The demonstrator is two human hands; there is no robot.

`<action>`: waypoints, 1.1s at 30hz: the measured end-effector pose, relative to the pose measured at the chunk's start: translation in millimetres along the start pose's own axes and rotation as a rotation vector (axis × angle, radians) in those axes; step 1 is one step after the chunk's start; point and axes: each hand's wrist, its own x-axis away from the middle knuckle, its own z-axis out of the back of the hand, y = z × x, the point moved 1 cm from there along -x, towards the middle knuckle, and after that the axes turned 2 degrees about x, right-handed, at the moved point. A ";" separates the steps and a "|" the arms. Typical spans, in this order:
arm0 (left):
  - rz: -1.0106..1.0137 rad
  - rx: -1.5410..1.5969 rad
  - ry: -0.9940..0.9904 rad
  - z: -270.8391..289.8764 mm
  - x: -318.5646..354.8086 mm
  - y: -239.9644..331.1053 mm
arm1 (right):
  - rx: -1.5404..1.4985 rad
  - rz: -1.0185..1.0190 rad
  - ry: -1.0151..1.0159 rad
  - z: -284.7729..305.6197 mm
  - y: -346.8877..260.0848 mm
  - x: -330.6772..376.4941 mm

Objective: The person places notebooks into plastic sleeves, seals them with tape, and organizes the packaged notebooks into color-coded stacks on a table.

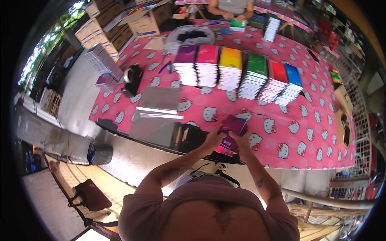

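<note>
At the table's near edge, a purple notebook lies between my two hands. A pink piece, perhaps another notebook, shows below its lower end. My left hand grips the notebook's left side, and my right hand grips its right side with the thumb on the cover. Farther back stands a row of notebook stacks: purple, pink, yellow, green, red and blue. Clear plastic sleeves lie left of my left hand.
A pink patterned cloth covers the table. At its left stands a black tape dispenser. Behind are a plastic bag with black contents and cardboard boxes. Across the table, a person's hands are at a green notebook.
</note>
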 end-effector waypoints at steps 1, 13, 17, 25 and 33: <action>0.165 0.155 -0.081 8.5 16.2 14.3 | -0.049 -0.072 -0.095 -6.2 -22.5 8.1; -1.004 -0.526 -0.120 270.6 122.3 79.3 | -0.582 -0.135 -0.694 -222.7 -89.0 111.4; -0.616 0.049 -0.159 300.7 102.2 34.6 | 0.050 0.749 -0.694 -268.0 -33.2 98.7; -0.647 0.069 -0.117 313.7 65.9 -24.0 | -0.104 0.644 -0.470 -303.3 18.5 97.0; -0.434 -0.230 -0.243 329.9 74.5 -0.6 | 0.143 0.585 -0.482 -302.4 12.7 96.6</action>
